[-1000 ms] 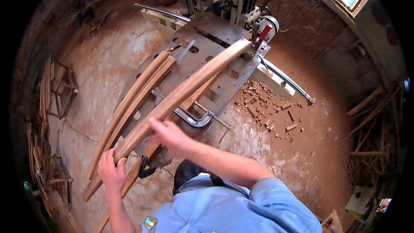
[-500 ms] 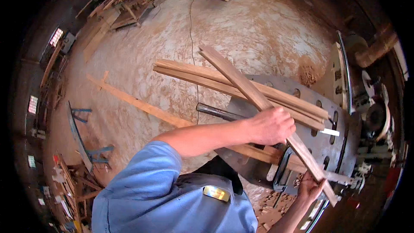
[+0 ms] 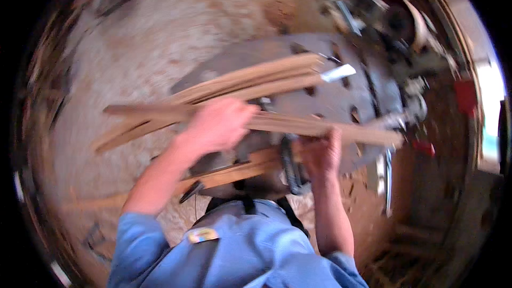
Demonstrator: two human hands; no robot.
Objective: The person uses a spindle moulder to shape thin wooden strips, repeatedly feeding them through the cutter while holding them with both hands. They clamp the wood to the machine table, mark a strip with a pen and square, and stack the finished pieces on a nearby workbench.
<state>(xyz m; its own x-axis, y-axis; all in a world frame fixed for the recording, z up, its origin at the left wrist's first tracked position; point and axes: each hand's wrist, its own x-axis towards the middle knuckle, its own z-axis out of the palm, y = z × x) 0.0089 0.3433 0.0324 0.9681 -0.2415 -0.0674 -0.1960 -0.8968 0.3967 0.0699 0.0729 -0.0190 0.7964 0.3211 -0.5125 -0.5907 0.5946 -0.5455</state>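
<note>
Left hand point(image 3: 221, 126) was closed over the wooden strip point(image 3: 288, 122) a bit left of its middle, palm down, fingers curled around it; blurry, exact finger placement hard to tell. Right hand point(image 3: 323, 156) was on the same strip nearer its right end, thumb up along the near side, grip closed; fingers went underneath, mostly hidden. No visible gap between either hand and the wood.

Strip lay slantwise across the view above the metal table point(image 3: 368, 98), right end slightly lower in view, left end out past the table edge over the floor point(image 3: 160, 26). Couldn't tell whether it touched the table.

Just beyond it, a stack of boards point(image 3: 256, 78) sat on the table, left ends sticking out past the edge and passing under the strip in view. White ruler point(image 3: 338, 73) lay at the stack's right end. Nearer the body, a lighter board point(image 3: 234, 175) lay along the table's near side, with a dark clamp point(image 3: 290, 166) standing between the two hands, just beside the right one. Machine parts point(image 3: 408, 26) at upper right, blurred. Person wore a blue shirt point(image 3: 245, 256) with a badge point(image 3: 202, 236) on the chest.
</note>
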